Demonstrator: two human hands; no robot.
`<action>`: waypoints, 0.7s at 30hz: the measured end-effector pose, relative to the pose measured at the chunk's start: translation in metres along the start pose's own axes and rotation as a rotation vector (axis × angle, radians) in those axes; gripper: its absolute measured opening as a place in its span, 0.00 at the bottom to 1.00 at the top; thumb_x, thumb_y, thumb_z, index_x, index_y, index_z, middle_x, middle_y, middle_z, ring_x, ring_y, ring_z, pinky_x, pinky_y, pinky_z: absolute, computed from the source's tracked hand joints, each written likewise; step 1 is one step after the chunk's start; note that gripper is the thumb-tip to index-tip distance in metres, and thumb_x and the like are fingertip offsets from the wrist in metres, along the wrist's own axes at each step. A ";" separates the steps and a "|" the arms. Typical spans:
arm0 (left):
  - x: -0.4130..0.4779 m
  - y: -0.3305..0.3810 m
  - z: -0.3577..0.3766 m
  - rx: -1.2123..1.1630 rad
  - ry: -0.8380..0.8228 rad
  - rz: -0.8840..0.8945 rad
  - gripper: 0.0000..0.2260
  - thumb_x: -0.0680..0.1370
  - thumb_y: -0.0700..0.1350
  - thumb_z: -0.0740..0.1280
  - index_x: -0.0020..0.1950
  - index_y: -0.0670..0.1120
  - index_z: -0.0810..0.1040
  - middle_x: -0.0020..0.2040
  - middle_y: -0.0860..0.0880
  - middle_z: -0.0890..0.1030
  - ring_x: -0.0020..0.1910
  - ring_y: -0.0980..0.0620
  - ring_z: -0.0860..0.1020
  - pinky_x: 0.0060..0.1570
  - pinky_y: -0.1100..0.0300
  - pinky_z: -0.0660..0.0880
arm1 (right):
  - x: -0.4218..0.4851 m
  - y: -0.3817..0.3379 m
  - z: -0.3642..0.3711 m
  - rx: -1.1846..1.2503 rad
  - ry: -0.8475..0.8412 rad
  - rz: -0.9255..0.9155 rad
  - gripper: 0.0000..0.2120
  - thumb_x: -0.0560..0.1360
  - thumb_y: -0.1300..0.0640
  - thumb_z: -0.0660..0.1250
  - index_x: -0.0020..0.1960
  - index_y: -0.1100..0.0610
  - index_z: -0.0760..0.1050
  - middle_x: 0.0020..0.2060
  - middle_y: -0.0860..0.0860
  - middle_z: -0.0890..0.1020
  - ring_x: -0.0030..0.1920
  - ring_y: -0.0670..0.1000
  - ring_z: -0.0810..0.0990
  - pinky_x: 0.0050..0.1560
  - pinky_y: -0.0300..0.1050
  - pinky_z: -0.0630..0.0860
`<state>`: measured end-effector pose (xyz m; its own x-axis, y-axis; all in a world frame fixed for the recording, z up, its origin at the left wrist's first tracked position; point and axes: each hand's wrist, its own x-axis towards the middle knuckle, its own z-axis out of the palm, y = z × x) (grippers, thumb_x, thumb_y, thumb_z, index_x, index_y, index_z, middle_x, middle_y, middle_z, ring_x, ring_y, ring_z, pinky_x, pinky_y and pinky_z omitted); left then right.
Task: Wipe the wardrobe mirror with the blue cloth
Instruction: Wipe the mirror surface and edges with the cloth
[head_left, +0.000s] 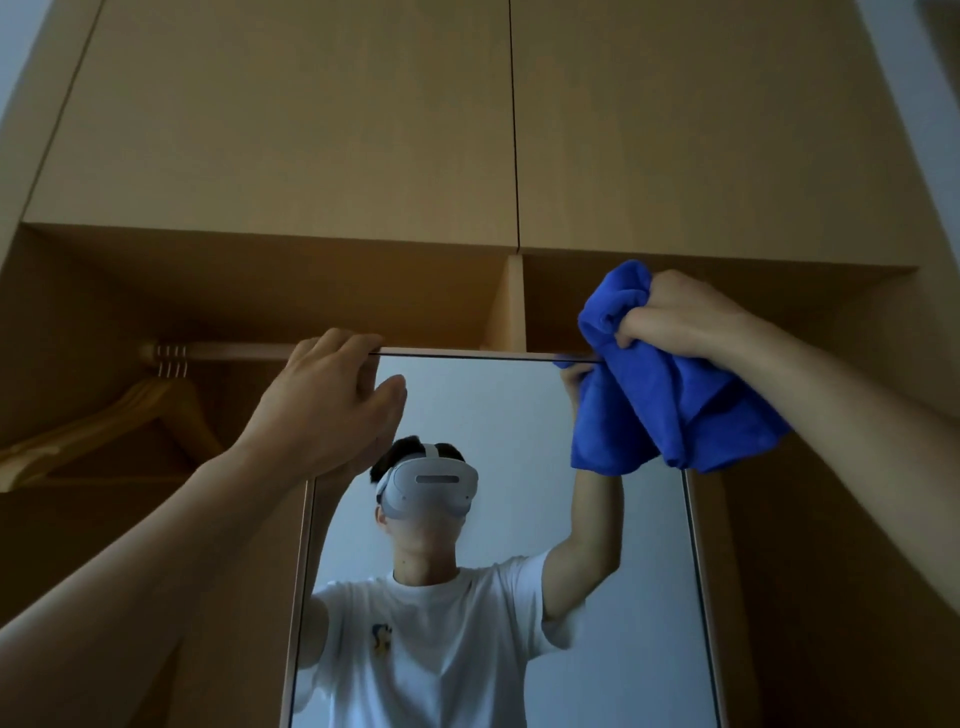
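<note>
Right hand (670, 317) and left hand (327, 400) are both raised to the top edge of the mirror (498, 405), which stands upright in front of a light wooden wardrobe (311, 130).

Containers: two closed upper doors (701, 130) sit at twelve o'clock. Below them the wardrobe opens into two bays split by an upright panel. The bay at nine o'clock holds a hanging rail (234, 351) with several wooden hangers (140, 415) hooked on it close together. What lies in the shadowed bay at two o'clock cannot be told.

Task object: the blue cloth (675, 415) is a deep-blue, soft-piled towel, bunched and folded. One lobe rises above the fist, and the greater part hangs down in front of the mirror's one-o'clock corner, hiding the glass and frame edge there. The glass reflects a person in a white headset and white T-shirt with one arm raised.

Hands: the right hand is closed in a tight fist round the gathered cloth. The left hand, at the eleven-o'clock corner, hooks its fingers over the mirror's top edge, thumb extended in front of the glass.
</note>
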<state>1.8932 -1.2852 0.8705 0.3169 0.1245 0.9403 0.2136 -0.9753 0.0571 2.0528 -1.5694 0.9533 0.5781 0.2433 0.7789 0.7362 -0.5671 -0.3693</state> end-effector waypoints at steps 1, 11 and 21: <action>-0.001 0.003 0.001 0.008 0.008 -0.003 0.27 0.80 0.60 0.62 0.76 0.49 0.69 0.72 0.48 0.72 0.73 0.44 0.66 0.66 0.47 0.68 | -0.001 -0.007 0.006 -0.012 0.007 -0.019 0.11 0.68 0.53 0.72 0.46 0.57 0.76 0.42 0.55 0.81 0.42 0.55 0.80 0.37 0.46 0.73; -0.004 0.006 0.007 -0.013 0.016 -0.038 0.26 0.79 0.57 0.64 0.76 0.49 0.68 0.73 0.50 0.71 0.75 0.45 0.63 0.65 0.47 0.69 | -0.010 -0.090 0.063 -0.049 0.048 -0.276 0.09 0.71 0.51 0.67 0.39 0.53 0.67 0.35 0.50 0.76 0.34 0.51 0.76 0.30 0.44 0.65; -0.005 0.003 0.010 -0.028 0.056 -0.044 0.24 0.80 0.55 0.63 0.75 0.51 0.68 0.72 0.52 0.71 0.74 0.48 0.65 0.63 0.47 0.71 | -0.016 -0.082 0.068 -0.014 0.106 -0.292 0.13 0.72 0.52 0.66 0.55 0.52 0.70 0.38 0.49 0.77 0.39 0.55 0.78 0.37 0.47 0.71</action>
<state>1.9011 -1.2867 0.8624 0.2556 0.1573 0.9539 0.2003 -0.9739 0.1070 2.0069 -1.4728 0.9370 0.3024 0.3150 0.8997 0.8607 -0.4957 -0.1157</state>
